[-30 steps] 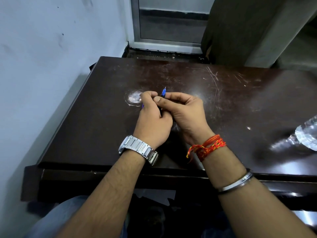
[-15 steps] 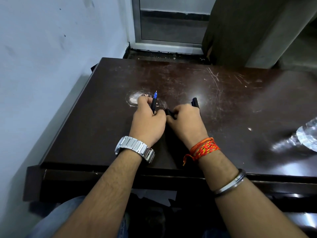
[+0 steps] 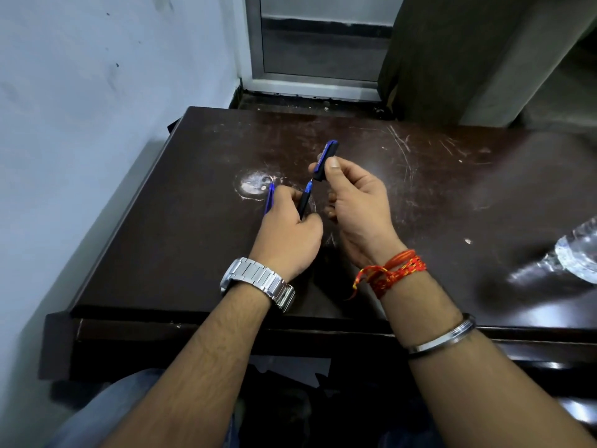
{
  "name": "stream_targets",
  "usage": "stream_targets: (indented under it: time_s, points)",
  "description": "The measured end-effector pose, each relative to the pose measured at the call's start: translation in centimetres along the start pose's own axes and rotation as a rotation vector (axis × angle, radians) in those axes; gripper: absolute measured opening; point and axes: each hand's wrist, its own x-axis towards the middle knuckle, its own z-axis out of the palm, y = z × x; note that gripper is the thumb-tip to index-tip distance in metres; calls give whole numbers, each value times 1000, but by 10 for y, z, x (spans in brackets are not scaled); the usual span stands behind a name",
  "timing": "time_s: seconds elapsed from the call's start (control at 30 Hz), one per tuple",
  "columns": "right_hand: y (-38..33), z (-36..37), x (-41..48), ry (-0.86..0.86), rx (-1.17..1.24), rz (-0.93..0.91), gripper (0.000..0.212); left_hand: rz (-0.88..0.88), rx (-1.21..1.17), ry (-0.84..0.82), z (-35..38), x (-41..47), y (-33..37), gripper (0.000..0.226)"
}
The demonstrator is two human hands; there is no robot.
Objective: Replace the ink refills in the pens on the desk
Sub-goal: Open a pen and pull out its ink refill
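Above the middle of the dark desk (image 3: pixel 181 253), my left hand (image 3: pixel 287 234) grips a black pen body (image 3: pixel 304 202) whose blue tip points up and away. A thin blue piece (image 3: pixel 268 198), maybe a refill, sticks out of the same hand on its left side. My right hand (image 3: pixel 355 205) is raised just right of it and pinches a black and blue pen cap (image 3: pixel 325 160) between thumb and fingers. The cap's lower end sits right above the pen tip; whether they touch is unclear.
A clear plastic bottle (image 3: pixel 578 253) lies at the desk's right edge. A worn pale ring mark (image 3: pixel 253 184) sits on the desk by my left hand. A wall runs along the left, and a door frame (image 3: pixel 255 43) stands beyond the desk.
My right hand has lifted off the desk, bringing the cap up above the pen tip. My left hand stays low, with the pen tilted more to the right.
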Motion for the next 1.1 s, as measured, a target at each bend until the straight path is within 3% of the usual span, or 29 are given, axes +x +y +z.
stream_targets:
  time_s: [0.17, 0.43, 0.5, 0.57, 0.67, 0.9, 1.03, 1.1]
  points:
    - [-3, 2, -4, -25, 80, 37, 21, 4, -4, -16, -1, 0, 0, 21]
    - [10, 5, -4, -138, -31, 23, 10, 19, -51, 42, -3, 1, 0, 28]
    - [12, 4, -4, -202, -111, -32, 32, 26, -77, 42, -4, 1, 0, 30]
    - [12, 4, -5, -271, -185, -84, 41, 30, -105, 39, -4, 1, -1, 33]
    - [14, 8, -7, -244, -234, -120, 33, 33, -111, 54, -3, 3, -1, 36]
    - [15, 18, -11, -231, -56, -69, 23, 35, -171, 111, 0, 1, -5, 28]
    - [15, 14, -12, -269, -40, -10, 36, 35, -207, 122, -1, 1, -3, 35]
    - [14, 7, -11, -209, -115, -22, 45, 55, -183, 105, -2, 1, -2, 43]
